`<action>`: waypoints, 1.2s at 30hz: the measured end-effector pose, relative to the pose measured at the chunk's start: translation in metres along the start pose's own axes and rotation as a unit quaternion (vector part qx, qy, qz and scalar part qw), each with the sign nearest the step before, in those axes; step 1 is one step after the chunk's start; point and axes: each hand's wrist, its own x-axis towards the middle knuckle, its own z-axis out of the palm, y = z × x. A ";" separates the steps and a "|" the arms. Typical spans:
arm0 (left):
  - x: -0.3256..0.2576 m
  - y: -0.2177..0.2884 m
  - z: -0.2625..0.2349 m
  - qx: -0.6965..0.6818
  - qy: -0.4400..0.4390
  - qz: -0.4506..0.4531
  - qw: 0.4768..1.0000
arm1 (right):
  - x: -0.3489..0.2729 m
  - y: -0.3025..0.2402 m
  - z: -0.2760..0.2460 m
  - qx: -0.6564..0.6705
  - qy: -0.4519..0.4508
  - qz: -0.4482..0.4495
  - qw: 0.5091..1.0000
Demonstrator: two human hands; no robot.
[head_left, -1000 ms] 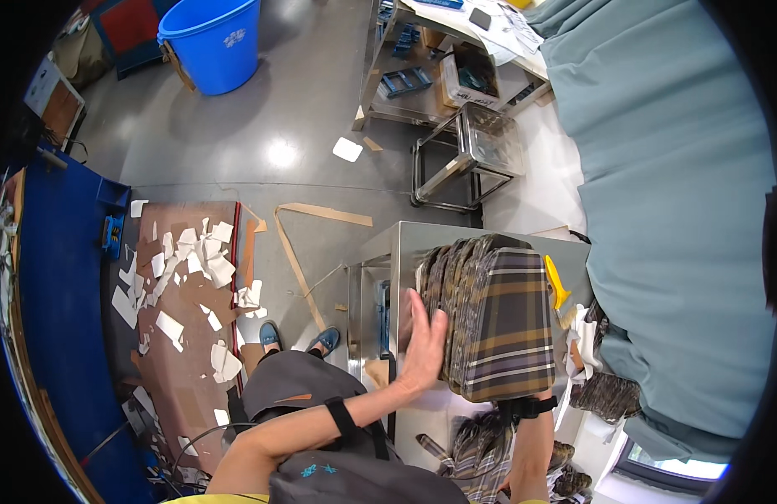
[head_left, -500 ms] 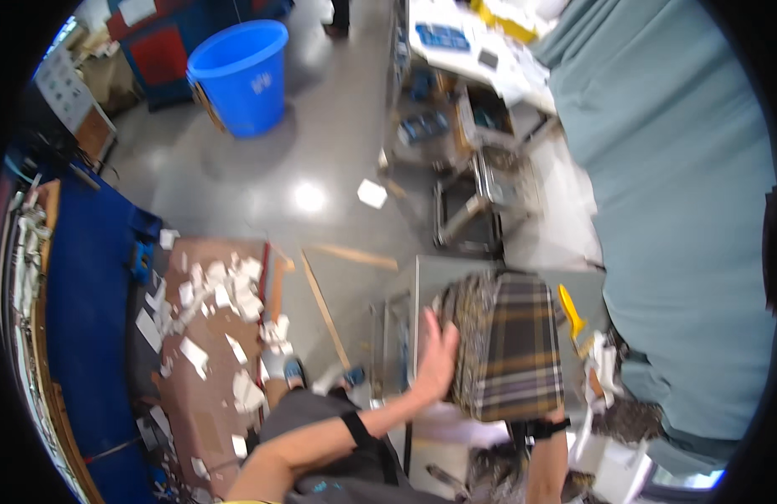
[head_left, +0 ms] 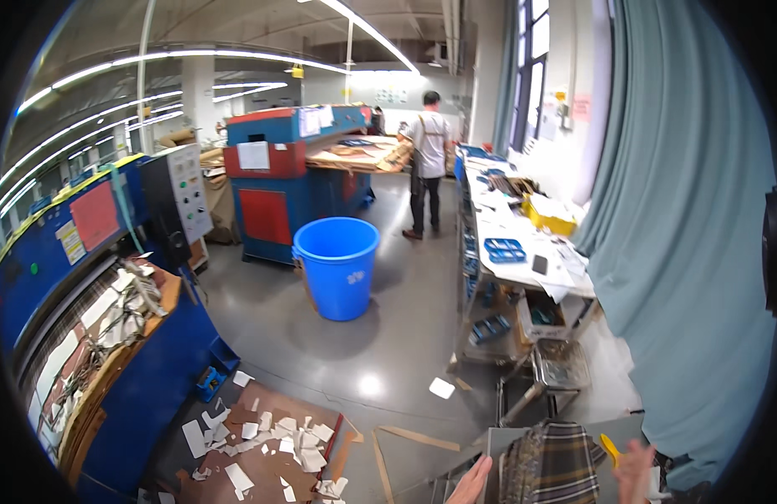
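A stack of plaid fabric pieces [head_left: 565,470], brown, black and white, lies on a grey tabletop [head_left: 510,437] at the lower right. My left hand [head_left: 471,484] is at the tabletop's left edge, beside the stack and apart from it, fingers stretched out. To the right of the stack my right hand [head_left: 635,472] is raised, smeared by motion, with its fingers apart and nothing seen in it. Near that hand lies a tool with a yellow handle [head_left: 609,448]; its other end is hidden. The lower frame edge cuts off both wrists and the stack's near side.
A blue bin [head_left: 336,273] stands on the floor ahead. White scraps litter a brown board [head_left: 271,458] at lower left, beside a blue machine [head_left: 145,403]. On the right are a cluttered white workbench [head_left: 523,260] and a grey-blue curtain [head_left: 682,252]. A person [head_left: 428,160] stands farther off.
The view has tipped up toward the room. My right hand has come away from the stack to its right side. My left hand has left the stack's side for the table edge.
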 end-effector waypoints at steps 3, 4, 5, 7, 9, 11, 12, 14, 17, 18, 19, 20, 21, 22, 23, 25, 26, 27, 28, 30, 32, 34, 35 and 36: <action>-0.030 0.020 -0.025 -0.184 -0.097 -0.058 0.976 | -0.089 -0.062 0.043 -0.106 -0.033 -0.147 0.983; -0.041 0.023 -0.035 -0.258 -0.096 -0.088 0.957 | -0.106 -0.063 0.064 -0.113 -0.077 -0.169 0.976; -0.045 0.012 -0.043 -0.247 -0.136 -0.098 0.954 | -0.122 -0.060 0.092 -0.118 -0.120 -0.193 0.967; -0.079 0.022 -0.076 -0.249 -0.172 -0.119 0.946 | -0.154 -0.032 0.181 -0.096 -0.268 -0.127 0.950; -0.117 0.041 -0.106 -0.246 -0.211 -0.134 0.936 | -0.207 -0.011 0.265 -0.244 -0.407 -0.026 0.880; -0.153 0.060 -0.130 -0.223 -0.253 -0.133 0.932 | -0.258 0.036 0.321 -0.204 -0.560 0.024 0.802; -0.173 0.066 -0.147 -0.212 -0.255 -0.128 0.935 | -0.277 0.059 0.350 -0.238 -0.663 0.018 0.709; -0.210 0.080 -0.181 -0.188 -0.250 -0.117 0.943 | -0.327 0.104 0.391 -0.293 -0.784 0.045 0.545; -0.266 0.093 -0.228 -0.159 -0.219 -0.094 0.958 | -0.407 0.150 0.428 -0.212 -0.892 0.033 0.399; -0.283 0.095 -0.241 -0.152 -0.209 -0.085 0.962 | -0.428 0.158 0.436 -0.205 -0.909 0.035 0.361; -0.299 0.096 -0.254 -0.151 -0.197 -0.079 0.966 | -0.448 0.156 0.444 -0.233 -0.915 0.023 0.328; -0.311 0.097 -0.263 -0.146 -0.189 -0.071 0.968 | -0.468 0.186 0.439 -0.164 -0.910 0.019 0.380; -0.323 0.099 -0.274 -0.144 -0.177 -0.064 0.972 | -0.480 0.190 0.443 -0.159 -0.924 0.021 0.346; -0.336 0.099 -0.285 -0.144 -0.163 -0.056 0.974 | -0.491 0.192 0.449 -0.157 -0.940 0.023 0.301; -0.348 0.102 -0.297 -0.146 -0.146 -0.049 0.977 | -0.502 0.193 0.457 -0.152 -0.952 0.023 0.266; -0.368 0.106 -0.321 -0.151 -0.109 -0.035 0.982 | -0.522 0.202 0.469 -0.137 -0.967 0.026 0.215; -0.374 0.109 -0.332 -0.154 -0.093 -0.029 0.983 | -0.528 0.206 0.476 -0.131 -0.971 0.024 0.197; -0.380 0.109 -0.342 -0.158 -0.075 -0.024 0.984 | -0.535 0.211 0.484 -0.127 -0.975 0.028 0.180; -0.384 0.110 -0.351 -0.160 -0.060 -0.019 0.985 | -0.536 0.215 0.489 -0.122 -0.978 0.030 0.169; -0.381 0.115 -0.373 -0.165 -0.045 -0.011 0.985 | -0.544 0.230 0.506 -0.121 -0.980 0.030 0.154; -0.375 0.121 -0.396 -0.167 -0.019 -0.003 0.986 | -0.548 0.248 0.521 -0.110 -0.983 0.023 0.146; -0.365 0.130 -0.422 -0.167 0.004 0.003 0.986 | -0.550 0.264 0.543 -0.089 -0.986 0.005 0.143; -0.361 0.134 -0.437 -0.167 0.014 0.006 0.986 | -0.551 0.271 0.556 -0.080 -0.987 -0.003 0.136; -0.357 0.142 -0.452 -0.162 0.029 0.010 0.986 | -0.554 0.272 0.574 -0.068 -0.990 0.008 0.122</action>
